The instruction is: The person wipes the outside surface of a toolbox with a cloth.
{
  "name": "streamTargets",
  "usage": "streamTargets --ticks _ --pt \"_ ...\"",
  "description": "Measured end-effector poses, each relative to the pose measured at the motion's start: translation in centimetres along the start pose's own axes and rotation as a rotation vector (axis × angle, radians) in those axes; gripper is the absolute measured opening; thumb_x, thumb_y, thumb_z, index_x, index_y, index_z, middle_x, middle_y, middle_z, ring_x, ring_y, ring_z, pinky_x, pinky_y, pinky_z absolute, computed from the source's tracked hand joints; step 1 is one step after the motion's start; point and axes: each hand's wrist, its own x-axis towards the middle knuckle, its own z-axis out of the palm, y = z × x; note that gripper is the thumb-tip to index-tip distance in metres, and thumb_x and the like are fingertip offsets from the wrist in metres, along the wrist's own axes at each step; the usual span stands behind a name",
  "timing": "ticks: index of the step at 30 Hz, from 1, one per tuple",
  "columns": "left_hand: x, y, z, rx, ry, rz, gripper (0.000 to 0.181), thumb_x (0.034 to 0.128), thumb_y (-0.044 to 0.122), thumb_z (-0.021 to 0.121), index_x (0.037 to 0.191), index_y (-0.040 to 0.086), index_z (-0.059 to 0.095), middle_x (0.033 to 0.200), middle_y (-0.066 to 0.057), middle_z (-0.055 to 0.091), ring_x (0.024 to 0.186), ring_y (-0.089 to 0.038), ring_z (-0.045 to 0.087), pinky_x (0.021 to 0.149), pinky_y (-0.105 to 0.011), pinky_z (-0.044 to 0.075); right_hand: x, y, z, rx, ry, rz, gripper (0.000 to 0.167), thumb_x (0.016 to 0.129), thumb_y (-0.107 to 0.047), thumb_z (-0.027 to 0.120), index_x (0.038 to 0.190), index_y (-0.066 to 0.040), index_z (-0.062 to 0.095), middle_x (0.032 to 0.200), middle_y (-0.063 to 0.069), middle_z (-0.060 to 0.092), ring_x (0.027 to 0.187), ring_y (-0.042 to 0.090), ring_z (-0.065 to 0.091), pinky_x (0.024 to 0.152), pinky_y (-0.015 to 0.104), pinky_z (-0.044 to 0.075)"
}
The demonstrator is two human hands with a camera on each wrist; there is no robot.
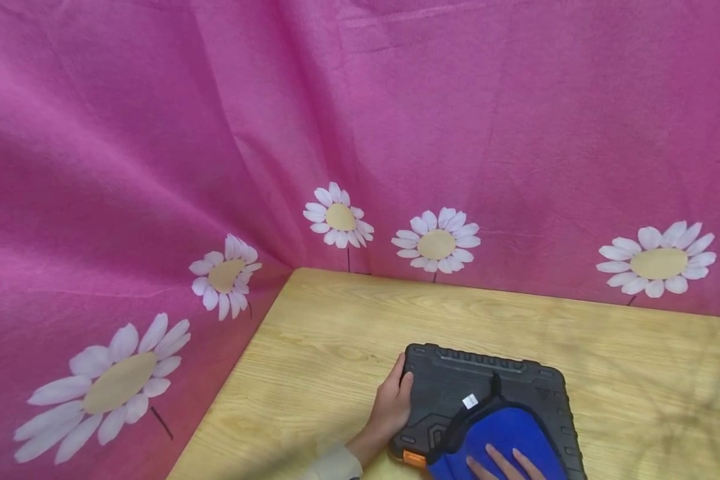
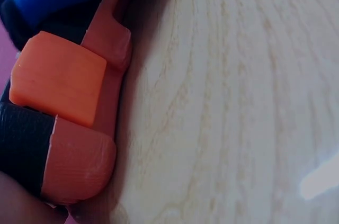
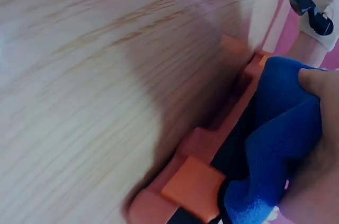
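A black hard plastic case (image 1: 450,373) lies flat on the wooden table, with a reddish-orange lower shell (image 2: 79,160) and orange latches (image 2: 58,78) along its near side. My left hand (image 1: 390,403) grips the case's left edge, thumb against the upper rim. Over the near right part of the lid lies a blue cloth (image 1: 504,430) with black edging and a small white tag (image 1: 470,401). My right hand (image 1: 507,465) rests on this cloth with its fingers spread. In the right wrist view, the cloth bunches up beneath the thumb (image 3: 312,82); the other fingertips are hidden there.
The wooden table (image 1: 324,333) extends behind and to both sides of the case. Pink fabric (image 1: 426,120) with printed white daisies hangs along the table's back and left edges. A dark clip-like device (image 3: 312,15) sits on the left sleeve's cuff.
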Motion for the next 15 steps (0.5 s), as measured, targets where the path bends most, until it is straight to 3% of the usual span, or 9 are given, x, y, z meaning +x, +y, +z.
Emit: streamTargets --ticks 7,15 --pt "0.0 0.1 0.0 -0.003 0.008 -0.004 0.051 0.1083 0.02 0.038 0.153 -0.003 0.031 0.156 -0.018 0.035 0.143 -0.033 0.034 0.115 -0.05 0.029 -1.6 0.2 0.7 0.029 0.02 0.029 0.061 0.091 -0.078 0.033 0.139 -0.043 0.048 0.135 -0.009 0.058 0.149 0.024 -0.018 0.116 0.048 -0.017" --pt "0.0 -0.1 0.1 -0.021 0.008 0.003 0.051 0.1088 0.021 0.037 0.154 -0.003 0.03 0.157 -0.018 0.033 0.144 -0.033 0.032 0.115 -0.05 0.028 -2.0 0.6 -0.2 0.042 0.024 0.024 0.06 0.09 -0.078 0.035 0.137 -0.046 0.053 0.134 -0.008 0.058 0.15 0.024 -0.017 0.116 0.046 -0.018"
